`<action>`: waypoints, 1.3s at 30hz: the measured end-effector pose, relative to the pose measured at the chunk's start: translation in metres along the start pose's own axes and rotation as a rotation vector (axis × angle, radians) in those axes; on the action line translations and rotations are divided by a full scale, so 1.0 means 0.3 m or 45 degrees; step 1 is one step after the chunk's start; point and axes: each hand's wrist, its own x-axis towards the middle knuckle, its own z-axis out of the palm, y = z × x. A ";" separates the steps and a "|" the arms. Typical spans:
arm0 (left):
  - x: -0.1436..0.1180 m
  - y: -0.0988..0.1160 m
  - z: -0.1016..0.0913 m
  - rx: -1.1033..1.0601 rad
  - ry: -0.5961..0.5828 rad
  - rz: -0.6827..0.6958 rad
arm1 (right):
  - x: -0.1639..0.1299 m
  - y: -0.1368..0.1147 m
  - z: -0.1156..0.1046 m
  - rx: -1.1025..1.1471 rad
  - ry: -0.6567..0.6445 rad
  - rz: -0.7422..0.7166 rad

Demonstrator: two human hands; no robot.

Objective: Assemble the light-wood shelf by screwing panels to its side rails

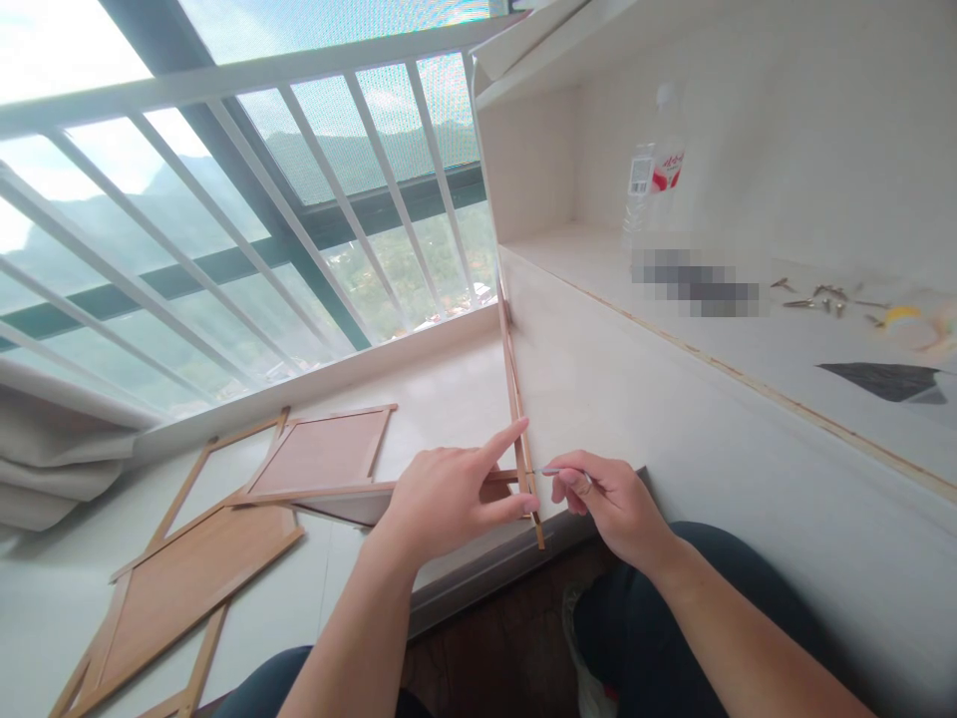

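Note:
A thin wooden strip (514, 379) runs up the left edge of a pale cabinet side panel (658, 419). My left hand (449, 494) pinches the strip near its lower end, index finger stretched along it and thumb below. My right hand (609, 499) is just right of the strip, fingers closed on a small thin metal piece (548, 471) whose tip points at the strip. The two hands are nearly touching.
Brown wooden frames and panels (224, 529) lie on the pale floor at left. A white railing and window (224, 199) stand behind. On the cabinet shelf sit a plastic bottle (654, 179), loose screws (826, 296), a yellow item and a dark sheet (882, 379).

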 end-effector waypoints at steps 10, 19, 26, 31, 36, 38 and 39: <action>0.006 -0.006 0.009 0.006 0.023 0.012 | -0.005 0.006 0.000 0.004 0.011 0.056; 0.002 -0.006 0.008 0.008 0.021 0.005 | 0.003 -0.021 0.015 0.233 -0.018 0.259; 0.000 -0.003 0.006 0.003 0.008 -0.003 | 0.002 -0.011 0.010 0.112 -0.045 0.199; -0.001 -0.003 0.006 0.004 0.005 -0.005 | 0.005 -0.008 -0.008 -0.274 -0.019 -0.110; 0.001 -0.003 0.007 -0.008 0.005 0.001 | 0.023 -0.018 -0.026 -0.498 0.071 -0.468; 0.002 -0.003 0.007 -0.011 0.003 0.001 | 0.033 -0.031 -0.031 -0.556 0.082 -0.595; 0.002 -0.004 0.007 -0.015 0.002 -0.001 | 0.037 -0.039 -0.033 -0.582 0.084 -0.639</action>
